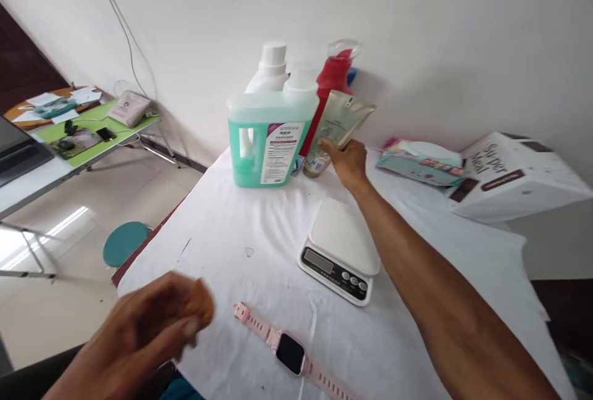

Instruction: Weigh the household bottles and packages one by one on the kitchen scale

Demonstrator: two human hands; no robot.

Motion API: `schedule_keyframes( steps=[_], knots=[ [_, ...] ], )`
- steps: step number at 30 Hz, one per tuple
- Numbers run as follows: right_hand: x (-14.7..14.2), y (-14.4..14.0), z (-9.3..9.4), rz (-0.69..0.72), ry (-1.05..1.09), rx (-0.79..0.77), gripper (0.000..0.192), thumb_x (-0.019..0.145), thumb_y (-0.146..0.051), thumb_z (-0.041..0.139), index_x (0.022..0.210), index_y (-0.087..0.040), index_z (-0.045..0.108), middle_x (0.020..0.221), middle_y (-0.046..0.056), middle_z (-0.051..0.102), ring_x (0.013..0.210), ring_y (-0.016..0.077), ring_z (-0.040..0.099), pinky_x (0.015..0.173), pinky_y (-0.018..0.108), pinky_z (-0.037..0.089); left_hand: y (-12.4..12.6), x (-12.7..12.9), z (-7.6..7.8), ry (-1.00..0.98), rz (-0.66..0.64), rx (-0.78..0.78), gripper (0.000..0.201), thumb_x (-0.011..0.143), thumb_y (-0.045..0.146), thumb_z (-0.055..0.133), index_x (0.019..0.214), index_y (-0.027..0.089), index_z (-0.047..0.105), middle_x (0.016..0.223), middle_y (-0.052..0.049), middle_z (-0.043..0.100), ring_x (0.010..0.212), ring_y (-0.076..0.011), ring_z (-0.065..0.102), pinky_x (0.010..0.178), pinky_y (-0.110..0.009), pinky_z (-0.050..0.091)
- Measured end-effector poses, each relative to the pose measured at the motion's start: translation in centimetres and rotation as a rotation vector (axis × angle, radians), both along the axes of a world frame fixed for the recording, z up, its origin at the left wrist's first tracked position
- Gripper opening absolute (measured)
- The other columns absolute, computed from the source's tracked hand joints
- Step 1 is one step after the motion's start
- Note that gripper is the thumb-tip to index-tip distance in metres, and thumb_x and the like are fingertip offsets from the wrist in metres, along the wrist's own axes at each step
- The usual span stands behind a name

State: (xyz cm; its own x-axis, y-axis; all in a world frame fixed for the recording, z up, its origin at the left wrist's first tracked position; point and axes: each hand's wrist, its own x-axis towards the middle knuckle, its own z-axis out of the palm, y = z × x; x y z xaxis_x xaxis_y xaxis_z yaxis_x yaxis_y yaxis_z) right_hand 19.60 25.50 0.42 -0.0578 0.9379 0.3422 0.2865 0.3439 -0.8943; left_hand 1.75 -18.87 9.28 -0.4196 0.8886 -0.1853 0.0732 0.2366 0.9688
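Note:
My right hand [346, 160] reaches to the back of the table and grips a pale green-gold squeeze tube [337, 121]. The tube leans to the right, its dark cap end down at the cloth. My left hand [152, 320] hovers over the near left edge, loosely curled, thumb apart from the bent fingers. Its fingertips are blurred, and I make out no held thing there. Under my right forearm lies a white digital scale [345, 236] with nothing on its plate. Nearer to me is a pink smartwatch [290, 352], its strap laid out flat.
Left of the tube stands a green liquid jug [250, 159], a white bottle [269, 76] behind it. A red bottle [331, 76] is behind the tube. To the right are a tissue pack [419, 165] and white box [504, 168]. A teal stool [125, 244] stands beyond the table's left edge.

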Motion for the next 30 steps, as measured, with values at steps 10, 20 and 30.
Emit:
schedule_keyframes(
  steps=[10,20,30],
  knots=[
    [3.2,-2.6,2.3,0.023,-0.245,-0.156,0.074,0.062,-0.052,0.095,0.121,-0.014,0.07,0.114,0.016,0.076,0.101,0.033,0.071,0.094,0.053,0.057,7.8,4.6,2.5,-0.389,-0.305,0.092,0.016,0.092,0.033,0.081,0.099,0.02,0.079,0.092,-0.005,0.077,0.071,-0.0116,0.067,0.058,-0.018,0.054],
    [10.9,-30.4,10.2,0.454,-0.212,0.027,0.009,0.101,-0.035,0.068,0.1,-0.029,0.075,0.079,-0.001,0.074,0.063,0.0156,0.068,0.059,0.027,0.057,8.9,9.6,0.3,0.086,-0.391,0.28,0.01,0.094,0.024,0.075,0.098,0.021,0.083,0.092,-0.006,0.08,0.083,-0.0173,0.075,0.073,-0.025,0.062],
    [12.0,-39.1,-1.1,0.201,-0.15,-0.01,0.017,0.107,-0.019,0.049,0.095,-0.023,0.06,0.074,-0.002,0.065,0.058,0.011,0.065,0.057,0.019,0.051,4.4,12.6,-6.9,-0.054,-0.433,-0.118,0.034,0.089,0.052,0.078,0.086,0.018,0.082,0.067,-0.004,0.073,0.059,-0.017,0.07,0.059,-0.023,0.06]
  ],
)
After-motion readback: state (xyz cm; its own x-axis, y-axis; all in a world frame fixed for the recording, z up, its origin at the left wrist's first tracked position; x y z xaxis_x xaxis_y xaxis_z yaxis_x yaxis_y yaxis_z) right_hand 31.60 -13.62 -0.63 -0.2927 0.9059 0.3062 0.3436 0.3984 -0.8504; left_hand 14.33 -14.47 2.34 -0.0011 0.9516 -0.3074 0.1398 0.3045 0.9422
